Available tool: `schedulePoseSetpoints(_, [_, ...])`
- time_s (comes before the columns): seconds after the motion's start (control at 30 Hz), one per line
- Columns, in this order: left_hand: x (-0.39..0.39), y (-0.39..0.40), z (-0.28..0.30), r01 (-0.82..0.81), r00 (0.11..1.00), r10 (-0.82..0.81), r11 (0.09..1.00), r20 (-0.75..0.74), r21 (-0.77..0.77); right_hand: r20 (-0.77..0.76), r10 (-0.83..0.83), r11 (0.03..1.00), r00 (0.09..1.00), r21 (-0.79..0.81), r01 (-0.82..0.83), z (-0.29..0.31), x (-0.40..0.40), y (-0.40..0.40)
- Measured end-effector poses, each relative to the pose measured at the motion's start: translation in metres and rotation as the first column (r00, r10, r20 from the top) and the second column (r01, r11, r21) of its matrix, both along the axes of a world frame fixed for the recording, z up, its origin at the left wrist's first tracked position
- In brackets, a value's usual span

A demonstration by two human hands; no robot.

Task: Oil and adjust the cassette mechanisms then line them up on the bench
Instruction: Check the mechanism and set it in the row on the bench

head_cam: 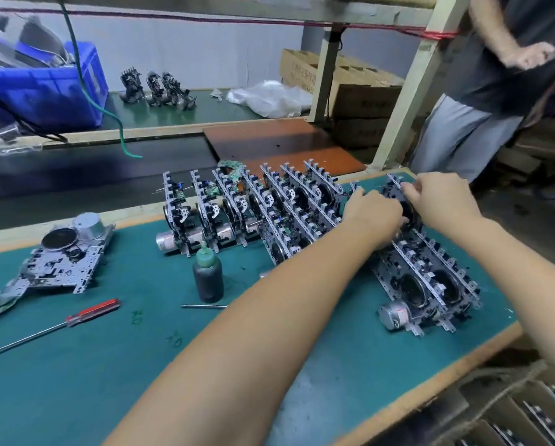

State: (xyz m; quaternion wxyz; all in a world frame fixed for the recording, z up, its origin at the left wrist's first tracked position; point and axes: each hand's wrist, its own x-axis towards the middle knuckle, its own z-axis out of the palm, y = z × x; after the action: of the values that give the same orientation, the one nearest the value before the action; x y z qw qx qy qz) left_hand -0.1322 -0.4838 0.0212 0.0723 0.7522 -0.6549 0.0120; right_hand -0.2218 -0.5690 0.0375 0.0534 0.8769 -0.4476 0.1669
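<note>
Green matting covers the bench [76,381], which has a pale wooden edge and a shelf frame behind it. Both hands work at the far right corner: the left hand [374,217] and the right hand [440,201] have their fingers curled onto an upright cassette mechanism [406,204], gripping it from either side. Just in front of it stands a short group of mechanisms [427,284] on edge, and to the left a longer row of upright mechanisms [250,210] runs along the bench's back edge. 1 mechanism lies flat [67,259] well apart at the left. A dark oil bottle [208,275] with a green cap stands near the row, with a thin metal pin [204,306] beside its base. A red-handled screwdriver [60,323] lies in front of the flat unit. A blue crate [44,91] sits on the shelf behind, and another person [494,91] stands at the right.
</note>
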Motion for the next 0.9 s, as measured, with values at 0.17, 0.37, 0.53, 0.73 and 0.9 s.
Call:
schedulePoseSetpoints(0.17, [0.006, 0.005, -0.002, 0.029, 0.999, -0.027, 0.998, 0.035, -0.050, -0.105, 0.112, 0.983, 0.988, 0.157, -0.095, -0.003, 0.007, 0.009])
schedulePoseSetpoints(0.37, [0.006, 0.022, 0.009, 0.005, 0.995, 0.009, 0.990, 0.098, -0.140, -0.499, -0.043, 0.983, 0.865, -0.175, -0.052, 0.026, 0.021, 0.044])
schedulePoseSetpoints(0.53, [0.025, 0.085, 0.034, -0.054, 0.998, 0.064, 0.932, 0.015, -0.359, -0.298, 0.106, 0.964, 0.949, -0.205, -0.172, 0.053, 0.039, 0.097])
schedulePoseSetpoints(0.73, [0.069, 0.233, 0.035, -0.207, 0.978, 0.175, 0.881, -0.113, -0.425, -0.059, 0.512, 0.853, 0.857, -0.085, -0.515, 0.044, 0.082, 0.211])
schedulePoseSetpoints(0.9, [0.100, 0.352, 0.003, -0.440, 0.898, 0.388, 0.817, -0.209, -0.372, -0.086, 0.739, 0.671, 0.668, 0.003, -0.742, 0.006, 0.141, 0.307])
